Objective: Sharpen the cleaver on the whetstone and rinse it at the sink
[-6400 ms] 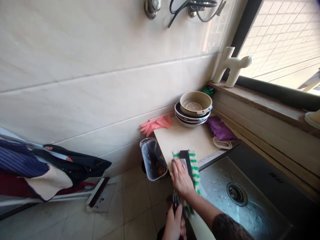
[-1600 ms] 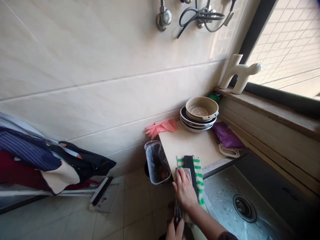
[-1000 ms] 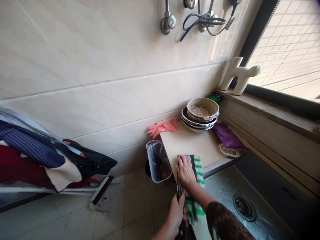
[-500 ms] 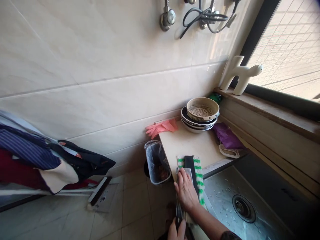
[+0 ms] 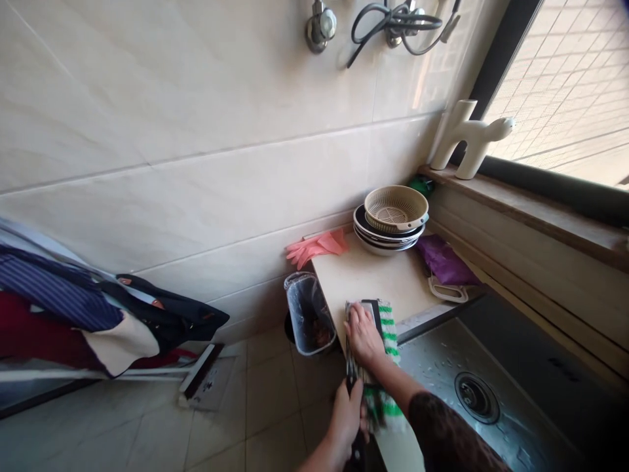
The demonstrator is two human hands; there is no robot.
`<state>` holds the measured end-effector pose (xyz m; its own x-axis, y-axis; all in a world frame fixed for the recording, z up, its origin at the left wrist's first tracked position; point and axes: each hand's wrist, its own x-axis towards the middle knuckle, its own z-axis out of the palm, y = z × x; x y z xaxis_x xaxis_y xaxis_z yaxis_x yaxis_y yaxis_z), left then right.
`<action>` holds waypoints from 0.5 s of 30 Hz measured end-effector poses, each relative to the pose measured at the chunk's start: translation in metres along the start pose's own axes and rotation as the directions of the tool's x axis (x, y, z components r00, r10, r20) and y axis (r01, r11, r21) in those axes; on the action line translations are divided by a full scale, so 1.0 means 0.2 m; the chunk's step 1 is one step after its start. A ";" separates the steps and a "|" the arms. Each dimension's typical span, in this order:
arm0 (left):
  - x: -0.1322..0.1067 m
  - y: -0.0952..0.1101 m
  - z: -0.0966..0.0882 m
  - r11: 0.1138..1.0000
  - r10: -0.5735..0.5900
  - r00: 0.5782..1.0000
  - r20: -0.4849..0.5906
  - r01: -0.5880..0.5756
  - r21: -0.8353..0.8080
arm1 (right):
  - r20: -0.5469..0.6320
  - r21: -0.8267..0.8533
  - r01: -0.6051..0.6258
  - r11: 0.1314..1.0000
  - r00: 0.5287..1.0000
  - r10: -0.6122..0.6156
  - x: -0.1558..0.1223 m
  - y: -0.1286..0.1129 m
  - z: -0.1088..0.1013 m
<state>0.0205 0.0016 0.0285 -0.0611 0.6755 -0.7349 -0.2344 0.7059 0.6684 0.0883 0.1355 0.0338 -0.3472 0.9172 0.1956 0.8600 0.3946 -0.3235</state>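
My left hand [image 5: 345, 414] is closed around the black handle of a kitchen knife [image 5: 350, 355] at the counter's front left edge. With fingers pressed over the broad grey blade, my right hand [image 5: 364, 337] covers much of it. Under the blade lies a dark flat block [image 5: 378, 313], looking like a whetstone, mostly hidden by hand and knife. A green-and-white striped cloth [image 5: 389, 331] is spread beneath the block. The blade's edge is too covered to make out.
The steel sink [image 5: 442, 360] with its drain lies to the right. A lined bin [image 5: 307, 314] stands left below the counter [image 5: 344, 275]. Pink gloves [image 5: 319, 248], stacked bowls under a colander [image 5: 396, 208] and a purple cloth [image 5: 445, 259] lie farther back.
Both hands and the knife have moved forward, away from me, along the dark block. More of the left forearm and the right sleeve now shows. The view has shifted slightly.
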 end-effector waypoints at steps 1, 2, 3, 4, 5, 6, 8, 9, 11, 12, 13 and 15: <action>0.00 0.01 0.00 1.000 0.009 1.000 0.013 -0.009 0.003 | 0.007 -0.002 -0.009 1.000 1.000 0.009 0.02 0.00 -0.01; 0.00 0.00 0.00 1.000 0.011 1.000 0.023 -0.011 0.014 | 0.010 -0.003 -0.014 1.000 1.000 0.014 0.02 0.00 -0.01; 0.00 -0.02 -0.02 0.999 0.011 1.000 0.020 -0.012 0.031 | 0.008 -0.002 -0.016 1.000 1.000 0.016 0.00 -0.01 0.00; -0.01 -0.06 -0.03 0.999 0.012 1.000 0.005 -0.012 0.047 | 0.004 -0.002 -0.014 1.000 1.000 0.014 -0.04 -0.02 0.01; -0.02 -0.11 -0.05 0.998 0.016 1.000 -0.009 -0.015 0.066 | -0.004 -0.001 -0.006 1.000 1.000 0.006 -0.08 -0.03 0.02; -0.02 -0.14 -0.06 0.996 0.035 0.999 -0.023 -0.033 0.084 | -0.012 0.000 0.006 1.000 1.000 -0.006 -0.11 -0.03 0.03; -0.02 -0.15 -0.07 0.994 0.058 0.998 -0.008 -0.057 0.095 | -0.022 0.001 0.018 1.000 1.000 -0.018 -0.12 -0.03 0.04; -0.01 -0.12 -0.06 0.994 0.064 0.998 0.008 -0.064 0.086 | -0.022 0.001 0.014 1.000 1.000 -0.014 -0.09 -0.03 0.03; 0.02 -0.03 -0.02 0.997 0.063 0.997 0.034 -0.065 0.047 | -0.016 0.001 -0.010 1.000 1.000 0.010 0.00 -0.01 0.01; 0.02 0.01 -0.01 0.997 0.062 0.997 0.037 -0.064 0.037 | -0.017 -0.001 -0.021 1.000 1.000 0.021 0.03 0.00 0.01; 0.03 0.02 0.00 0.998 0.065 0.997 0.038 -0.066 0.024 | -0.018 -0.002 -0.027 1.000 0.999 0.027 0.05 0.00 0.00; 0.02 -0.01 -0.01 0.998 0.060 0.998 0.037 -0.060 0.017 | -0.019 -0.009 -0.017 1.000 1.000 0.017 0.02 0.00 0.02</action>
<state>0.0194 0.0022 0.0242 -0.0386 0.7240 -0.6887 -0.2140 0.6673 0.7134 0.0856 0.1383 0.0312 -0.3256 0.9223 0.2082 0.8691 0.3787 -0.3183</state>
